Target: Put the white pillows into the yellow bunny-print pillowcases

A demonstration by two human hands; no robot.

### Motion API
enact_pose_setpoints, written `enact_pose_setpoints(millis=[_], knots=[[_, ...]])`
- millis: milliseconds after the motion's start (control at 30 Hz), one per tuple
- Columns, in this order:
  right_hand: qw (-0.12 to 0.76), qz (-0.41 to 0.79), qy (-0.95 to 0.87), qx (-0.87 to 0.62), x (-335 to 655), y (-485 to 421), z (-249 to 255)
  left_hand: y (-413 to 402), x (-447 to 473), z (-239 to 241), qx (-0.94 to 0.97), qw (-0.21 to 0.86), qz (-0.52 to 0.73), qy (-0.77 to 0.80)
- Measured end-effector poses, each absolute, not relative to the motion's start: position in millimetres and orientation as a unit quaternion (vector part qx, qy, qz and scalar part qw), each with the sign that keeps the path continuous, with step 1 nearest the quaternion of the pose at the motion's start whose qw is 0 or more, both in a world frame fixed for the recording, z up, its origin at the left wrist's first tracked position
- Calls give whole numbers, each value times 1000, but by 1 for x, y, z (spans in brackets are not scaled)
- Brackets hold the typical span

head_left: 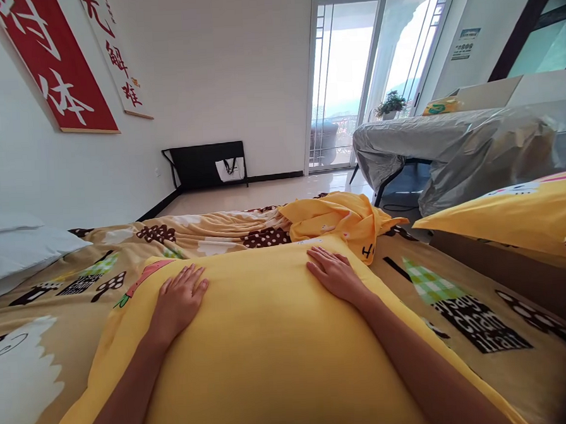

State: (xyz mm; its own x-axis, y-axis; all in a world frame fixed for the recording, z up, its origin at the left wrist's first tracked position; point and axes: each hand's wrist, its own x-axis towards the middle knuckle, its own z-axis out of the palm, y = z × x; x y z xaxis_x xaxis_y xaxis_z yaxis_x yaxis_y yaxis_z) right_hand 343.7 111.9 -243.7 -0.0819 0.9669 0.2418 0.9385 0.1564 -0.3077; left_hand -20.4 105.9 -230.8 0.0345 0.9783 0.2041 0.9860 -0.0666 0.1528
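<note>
Both hands — left hand (180, 296), right hand (334, 274) — lie flat, grip wide, atop the yellow pillow (266, 346).

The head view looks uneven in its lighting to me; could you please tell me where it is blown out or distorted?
In the head view, the glass balcony doors are overexposed to near white; the wide lens bends the walls and stretches the edges; the left hand and right hand, flat on the big yellow fabric pillow, are sharp and evenly lit.
</note>
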Motion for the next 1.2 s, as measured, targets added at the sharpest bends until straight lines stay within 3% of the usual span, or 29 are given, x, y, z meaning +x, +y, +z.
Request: enact_pose_setpoints(millis=[567,900,1067,1200], knots=[[261,-8,-701,-664,403,84,-286,85,-98,-270,-669,-13,-235,-705],[291,-23,-682,-671,428,24,-318,-3,-136,-326,-623,-70,-356,-693],[315,-74,-682,-656,449,-8,-334,-40,-154,-354,-650,-10,-305,-697],[332,-89,-705,-620,459,0,-309,-42,-157,-320,-713,116,-198,-662]])
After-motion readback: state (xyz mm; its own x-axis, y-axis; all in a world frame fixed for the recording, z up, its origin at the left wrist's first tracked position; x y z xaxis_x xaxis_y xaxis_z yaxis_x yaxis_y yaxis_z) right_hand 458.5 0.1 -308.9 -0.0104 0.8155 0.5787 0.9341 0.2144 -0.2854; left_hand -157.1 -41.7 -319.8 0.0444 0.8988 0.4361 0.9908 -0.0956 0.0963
